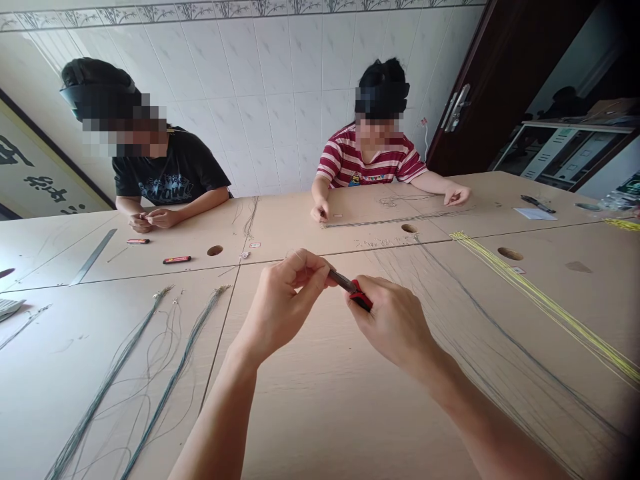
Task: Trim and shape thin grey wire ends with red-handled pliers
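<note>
My right hand (393, 317) is closed around a red-and-black hand tool (361, 297) with a narrow, dark metal front; its exact kind is hard to make out. That front points left and reaches the fingertips of my left hand (295, 293). My left thumb and forefinger are pinched together there, and a fine thin wire (301, 253) curls up over the knuckles. Most of the wire is hidden by the fingers. Both hands are raised over the near middle of the table (320, 400).
Bundles of grey-green wires (120, 363) with small metal ends lie left; yellow wires (540, 300) and thin grey strands (480, 307) lie right. A metal ruler (93, 257) and two red-and-black sticks (177, 260) lie far left. Two people (170, 167) sit opposite, hands on the table.
</note>
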`<state>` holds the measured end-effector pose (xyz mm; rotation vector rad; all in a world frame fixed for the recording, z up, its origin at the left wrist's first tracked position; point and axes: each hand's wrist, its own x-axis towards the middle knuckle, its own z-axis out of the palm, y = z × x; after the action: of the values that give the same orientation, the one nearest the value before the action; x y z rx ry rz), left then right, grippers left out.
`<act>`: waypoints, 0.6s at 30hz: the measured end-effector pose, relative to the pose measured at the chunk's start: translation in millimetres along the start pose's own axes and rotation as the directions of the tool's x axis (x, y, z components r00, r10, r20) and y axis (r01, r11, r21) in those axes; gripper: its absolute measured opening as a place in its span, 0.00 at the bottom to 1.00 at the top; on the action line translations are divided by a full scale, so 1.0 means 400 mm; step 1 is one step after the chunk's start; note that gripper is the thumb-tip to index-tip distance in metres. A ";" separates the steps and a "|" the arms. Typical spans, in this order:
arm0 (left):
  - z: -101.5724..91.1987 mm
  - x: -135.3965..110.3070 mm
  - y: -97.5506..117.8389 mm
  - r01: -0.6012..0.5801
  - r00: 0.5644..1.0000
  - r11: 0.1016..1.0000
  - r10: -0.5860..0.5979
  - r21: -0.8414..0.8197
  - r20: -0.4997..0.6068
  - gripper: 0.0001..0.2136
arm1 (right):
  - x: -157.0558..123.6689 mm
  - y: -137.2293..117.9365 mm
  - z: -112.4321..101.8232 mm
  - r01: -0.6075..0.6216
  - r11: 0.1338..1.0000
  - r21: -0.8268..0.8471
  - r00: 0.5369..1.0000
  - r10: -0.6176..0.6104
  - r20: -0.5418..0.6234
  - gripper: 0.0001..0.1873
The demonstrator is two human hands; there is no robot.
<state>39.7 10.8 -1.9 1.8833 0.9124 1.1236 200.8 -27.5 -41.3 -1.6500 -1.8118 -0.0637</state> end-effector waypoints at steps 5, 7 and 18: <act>-0.016 0.001 -0.010 0.056 0.998 0.998 -0.055 -0.024 0.039 0.07 | 0.004 0.005 0.012 0.001 0.999 -0.049 0.999 -0.003 -0.035 0.14; -0.028 0.001 -0.015 0.064 0.996 0.998 -0.063 -0.010 0.064 0.11 | 0.005 0.006 0.015 0.002 0.998 -0.063 0.999 -0.004 -0.043 0.14; -0.112 0.006 -0.033 0.151 0.957 0.980 -0.178 0.129 0.231 0.09 | -0.003 0.013 0.016 0.038 0.996 -0.083 0.997 -0.043 -0.061 0.14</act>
<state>-2.9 29.5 2.7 1.9418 0.9871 0.7387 202.5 -24.6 -49.0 -1.6493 -1.8169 -0.2076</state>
